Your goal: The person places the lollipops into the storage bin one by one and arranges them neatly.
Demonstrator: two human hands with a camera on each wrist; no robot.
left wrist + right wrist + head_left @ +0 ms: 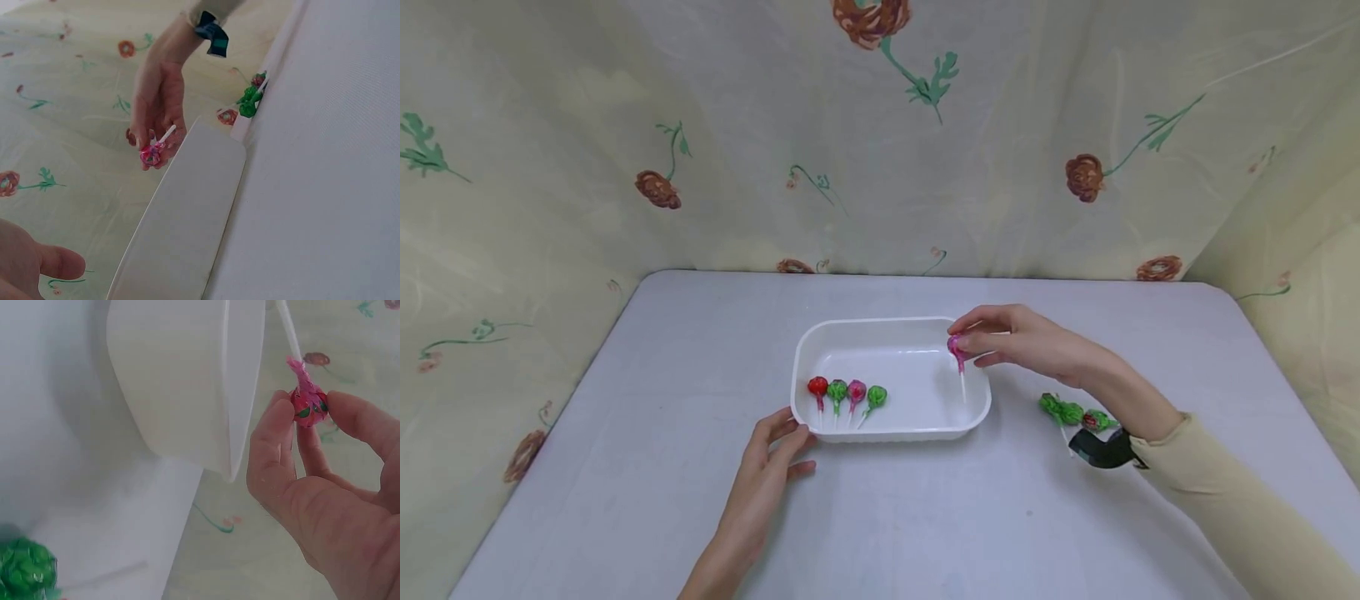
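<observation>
A white plastic tray [910,433] stands on the table. My right hand [1022,342] pinches a pink-wrapped lollipop [956,350] by its head over the tray's right end, stick hanging down. The right wrist view shows thumb and fingertips on the pink lollipop [309,405]. At the tray's left end lie a red lollipop [817,387], a green lollipop [837,391], a pink lollipop [857,392] and another green lollipop [876,397] in a row. My left hand [767,475] rests with loosely bent fingers at the tray's lower left corner, touching its rim.
Several more lollipops [1070,412], green-wrapped and one partly red, lie on the table [625,467] right of the tray, beneath my right forearm. A dark band [1103,448] hangs at the right wrist. Flower-patterned cloth [737,125] surrounds the table's back and sides.
</observation>
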